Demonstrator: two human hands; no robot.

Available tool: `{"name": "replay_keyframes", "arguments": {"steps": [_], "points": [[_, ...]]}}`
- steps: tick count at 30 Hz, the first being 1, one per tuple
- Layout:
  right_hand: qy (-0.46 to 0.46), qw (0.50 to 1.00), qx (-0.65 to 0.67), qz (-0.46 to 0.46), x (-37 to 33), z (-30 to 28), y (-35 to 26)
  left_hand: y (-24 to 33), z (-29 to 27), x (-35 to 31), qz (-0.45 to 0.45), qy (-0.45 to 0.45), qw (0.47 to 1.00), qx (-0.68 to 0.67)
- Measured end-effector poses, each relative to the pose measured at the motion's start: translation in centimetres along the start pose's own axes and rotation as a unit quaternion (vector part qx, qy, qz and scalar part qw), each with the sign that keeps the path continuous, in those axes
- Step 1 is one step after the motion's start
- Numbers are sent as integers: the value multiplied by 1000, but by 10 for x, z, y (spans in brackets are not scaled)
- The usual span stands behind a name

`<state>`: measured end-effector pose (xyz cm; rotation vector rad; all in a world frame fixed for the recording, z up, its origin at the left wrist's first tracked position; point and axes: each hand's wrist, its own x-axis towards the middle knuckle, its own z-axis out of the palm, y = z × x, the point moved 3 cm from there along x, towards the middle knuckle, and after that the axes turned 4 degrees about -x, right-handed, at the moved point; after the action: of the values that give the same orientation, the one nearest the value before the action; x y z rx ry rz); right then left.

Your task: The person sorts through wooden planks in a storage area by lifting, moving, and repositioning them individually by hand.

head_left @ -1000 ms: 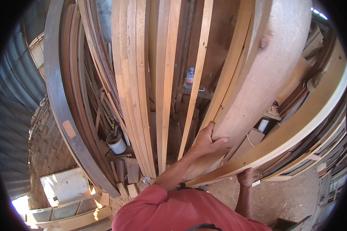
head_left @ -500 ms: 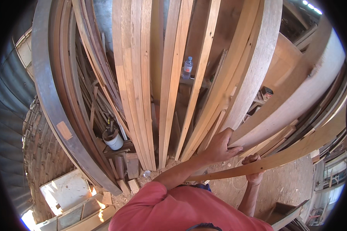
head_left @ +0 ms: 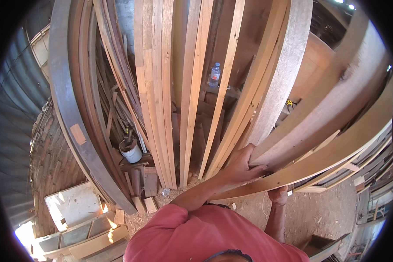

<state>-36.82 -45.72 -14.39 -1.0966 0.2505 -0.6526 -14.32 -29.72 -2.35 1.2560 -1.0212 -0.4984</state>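
Observation:
My left hand (head_left: 241,167) grips the lower end of a wide, thick board (head_left: 308,126), its fingers and thumb at the edges of the wood. A long light-brown plank (head_left: 332,158) slants from beside my body to the upper right, close against the wide board's lower side. My right hand (head_left: 278,195) holds this plank from below, and its fingers are mostly hidden behind the wood. Left of my left hand stands a pale, weathered board (head_left: 283,72).
Several upright lumber lengths (head_left: 155,91) lean ahead. A dark wide board (head_left: 81,118) stands at the left. Beyond are a white bucket (head_left: 131,153) with tools and a plastic water bottle (head_left: 214,75). Wood offcuts (head_left: 150,181) and shavings litter the floor. More timber (head_left: 367,163) lies right.
The light plank has swung up toward the wide board, and my right hand has slipped further behind it. The wide board's lower end and my left hand have shifted slightly left in view.

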Motion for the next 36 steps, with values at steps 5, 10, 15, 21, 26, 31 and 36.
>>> {"name": "replay_keyframes", "arguments": {"steps": [5, 10, 15, 21, 26, 31, 36], "points": [[-4, 998, -37, -44, 5, 2, 11, -3, 10, -6, -8, 63, 994, -93], [-12, 993, -113, -38, 21, 17, 0, -26, 18, -10, -18, 63, 992, -110], [24, 985, -157, -61, 24, 26, -14, -26, 21, -12, -30, 77, 984, -157], [83, 972, -180, -125, 17, 28, -29, -34, 13, -5, 75, 92, 990, -81], [136, 972, -129, -142, -3, -4, -18, -44, 12, -4, 58, 32, 997, -47], [156, 973, -64, -158, -30, -32, -17, -28, 11, -8, 81, 3, 996, 26], [137, 975, -56, -167, -39, -12, -22, -32, 6, -12, 50, -22, 998, 25]]}}
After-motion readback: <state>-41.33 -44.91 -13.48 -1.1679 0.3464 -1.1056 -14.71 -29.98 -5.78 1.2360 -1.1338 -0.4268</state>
